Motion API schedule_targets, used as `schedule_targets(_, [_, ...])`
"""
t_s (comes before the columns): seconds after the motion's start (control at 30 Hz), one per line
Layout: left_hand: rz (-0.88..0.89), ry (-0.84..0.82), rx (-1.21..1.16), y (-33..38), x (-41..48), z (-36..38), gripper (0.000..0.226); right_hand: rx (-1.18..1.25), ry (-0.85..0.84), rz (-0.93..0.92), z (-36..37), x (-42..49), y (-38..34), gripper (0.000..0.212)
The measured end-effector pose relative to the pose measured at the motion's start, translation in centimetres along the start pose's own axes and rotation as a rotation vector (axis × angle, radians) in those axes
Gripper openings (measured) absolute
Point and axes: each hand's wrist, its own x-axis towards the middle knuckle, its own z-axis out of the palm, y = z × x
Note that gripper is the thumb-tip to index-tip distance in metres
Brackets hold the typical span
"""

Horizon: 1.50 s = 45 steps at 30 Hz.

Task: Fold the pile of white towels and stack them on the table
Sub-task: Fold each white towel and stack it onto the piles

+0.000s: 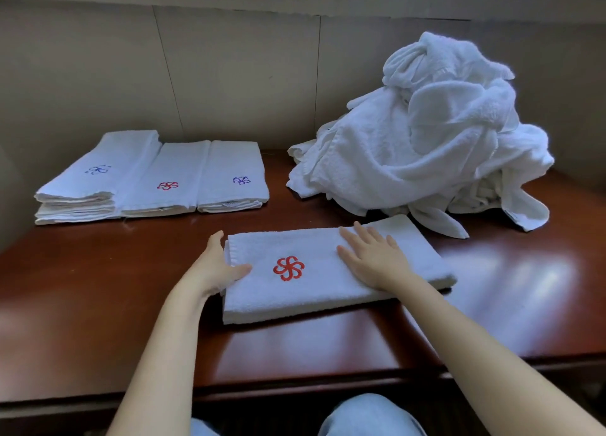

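While flat, right grip (372,260) on towel (295,301)

Likely a hotel or housekeeping room. Evidence: identical white towels (183,173) with embroidered logos (168,185), folded in rows; big unfolded pile (426,140); glossy dark-wood table (98,288); plain beige panelled wall (229,75).
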Motion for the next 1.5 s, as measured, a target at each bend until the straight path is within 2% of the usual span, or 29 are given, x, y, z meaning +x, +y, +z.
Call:
schedule_targets(0.1, [-0.026,-0.173,-0.051,0.3,-0.9,-0.4,0.106,-0.002,0.079,0.108,-0.7,-0.9,3.3,0.053])
schedule_targets(0.17, [0.023,-0.315,-0.005,0.7,-1.6,-0.5,0.080,0.017,0.295,0.176,-0.8,-1.8,4.7,0.049])
schedule_targets(0.23, [0.098,-0.410,0.037,1.0,-2.0,-0.3,0.050,0.069,0.513,0.338,-0.7,-3.0,5.6,0.044])
schedule_targets(0.27, [0.109,-0.410,0.010,1.1,-1.9,-0.3,0.038,0.132,0.544,0.462,-0.8,-3.6,5.9,0.041])
schedule_targets(0.33, [0.083,-0.328,-0.079,1.1,-1.6,-0.1,0.021,0.248,0.469,0.678,-0.9,-4.7,6.4,0.052])
schedule_targets(0.43, [0.008,-0.079,-0.119,1.0,-0.4,0.7,0.032,0.382,0.436,0.720,-1.2,-5.5,6.7,0.065])
schedule_targets(0.5, [-0.010,-0.050,-0.170,1.4,-0.6,1.0,0.029,0.662,0.439,0.750,-1.9,-5.5,6.7,0.069])
schedule_targets(0.53, [-0.019,-0.072,-0.206,1.6,-0.8,0.9,0.030,0.909,0.440,0.753,-2.5,-5.5,6.6,0.068])
schedule_targets(0.6, [-0.013,-0.148,-0.236,1.7,-1.5,0.3,0.028,1.481,0.401,0.706,-3.3,-5.5,5.9,0.047])
schedule_targets(0.63, [-0.010,-0.191,-0.230,1.5,-2.0,-0.3,0.024,1.643,0.384,0.695,-3.4,-5.6,5.2,0.035])
schedule_targets(0.67, [-0.015,-0.230,-0.206,1.2,-2.5,-0.8,0.020,1.689,0.381,0.687,-3.2,-5.5,4.3,0.030])
schedule_targets(0.77, [-0.018,-0.300,-0.092,-0.1,-3.9,-2.7,0.014,1.556,0.402,0.595,-2.3,-4.9,1.1,0.027])
schedule_targets(0.83, [-0.031,-0.285,-0.100,-1.3,-4.5,-4.4,0.006,1.419,0.352,0.446,-2.7,-4.2,-1.3,0.038])
schedule_targets(0.97, [-0.029,-0.208,-0.178,-4.3,-5.8,-9.4,0.014,1.284,0.354,0.289,-5.7,-0.6,-6.4,0.048])
schedule_targets(1.1, [0.022,-0.092,-0.410,-6.5,-5.8,-15.1,0.041,1.251,0.391,0.002,-9.8,5.9,-14.6,0.050])
schedule_targets(1.17, [0.043,-0.015,-0.535,-7.0,-3.9,-17.1,0.049,1.265,0.392,-0.063,-11.9,11.8,-19.0,0.062])
schedule_targets(1.3, [0.058,0.238,-0.803,-5.3,4.4,-18.4,0.023,1.248,0.442,-0.089,-14.6,25.6,-27.0,0.068])
schedule_targets(1.37, [0.008,0.398,-0.789,-4.9,9.2,-17.5,0.014,1.234,0.304,0.016,-12.6,31.3,-29.6,0.068])
schedule_targets(1.43, [-0.034,0.561,-0.634,-5.9,12.9,-16.1,0.015,1.118,0.019,0.134,-7.5,34.6,-30.8,0.065])
schedule_targets(1.47, [-0.061,0.633,-0.535,-6.6,14.0,-15.8,0.016,1.005,-0.119,0.148,-4.6,35.3,-30.9,0.056])
schedule_targets(1.5, [-0.079,0.688,-0.447,-7.3,14.6,-15.6,0.018,0.912,-0.166,0.132,-2.2,35.9,-30.9,0.043])
